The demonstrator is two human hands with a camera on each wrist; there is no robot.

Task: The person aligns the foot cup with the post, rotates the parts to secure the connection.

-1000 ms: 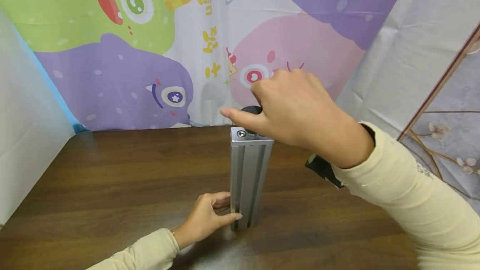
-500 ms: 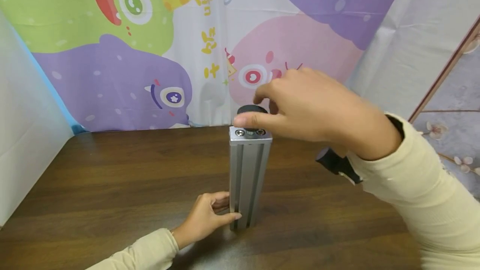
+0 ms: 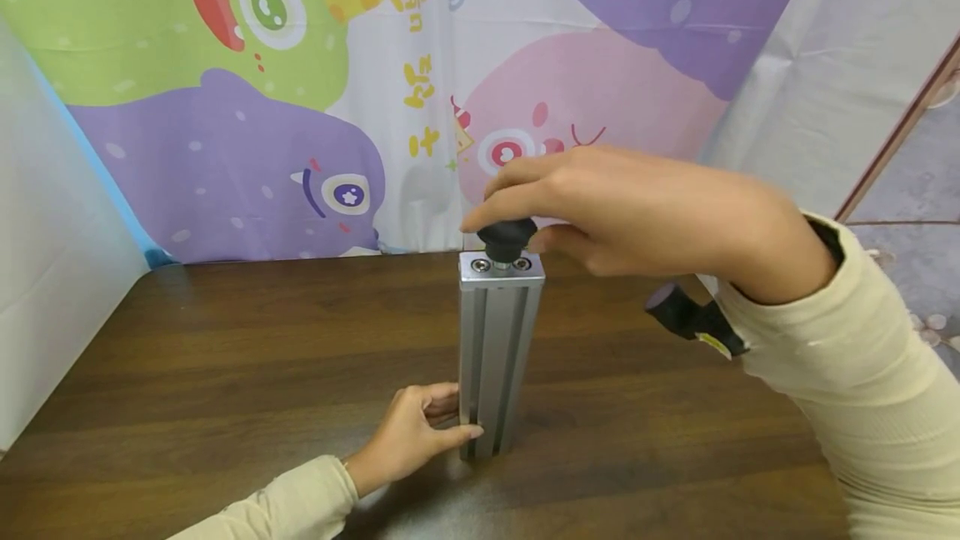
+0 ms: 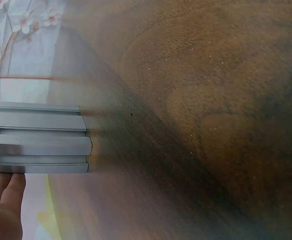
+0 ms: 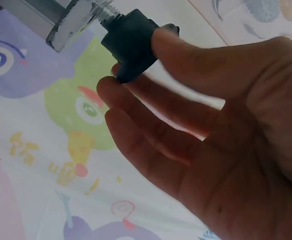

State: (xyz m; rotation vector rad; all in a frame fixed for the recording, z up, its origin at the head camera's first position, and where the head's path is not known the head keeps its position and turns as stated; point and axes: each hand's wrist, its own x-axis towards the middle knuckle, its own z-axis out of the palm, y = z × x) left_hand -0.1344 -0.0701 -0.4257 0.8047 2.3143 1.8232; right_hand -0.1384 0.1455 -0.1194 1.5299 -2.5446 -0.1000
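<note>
A silver aluminium profile [image 3: 497,357] with grooved sides stands upright on the wooden table. Low on it, my left hand [image 3: 412,432] holds its left side, thumb on the front face; in the left wrist view the fingers [image 4: 12,192] lie along another side of the profile [image 4: 41,142]. On top, a black knob-like foot [image 3: 506,242] sits on a threaded stud in the end plate [image 3: 501,277], between two screws. My right hand [image 3: 637,207] pinches this foot between thumb and fingers. The right wrist view shows the foot [image 5: 131,45] and its metal thread [image 5: 108,15] close up.
A cartoon-printed curtain [image 3: 300,148] hangs behind the table [image 3: 262,357]. White panels stand at the left and right, and a flower-patterned sheet [image 3: 915,257] is at far right. A black wrist device [image 3: 693,319] sticks out below the right sleeve.
My right hand has turned about the foot and its wrist has shifted to the right. Its fingers, lifted off half a second ago, now pinch the foot. The left hand holds still.
</note>
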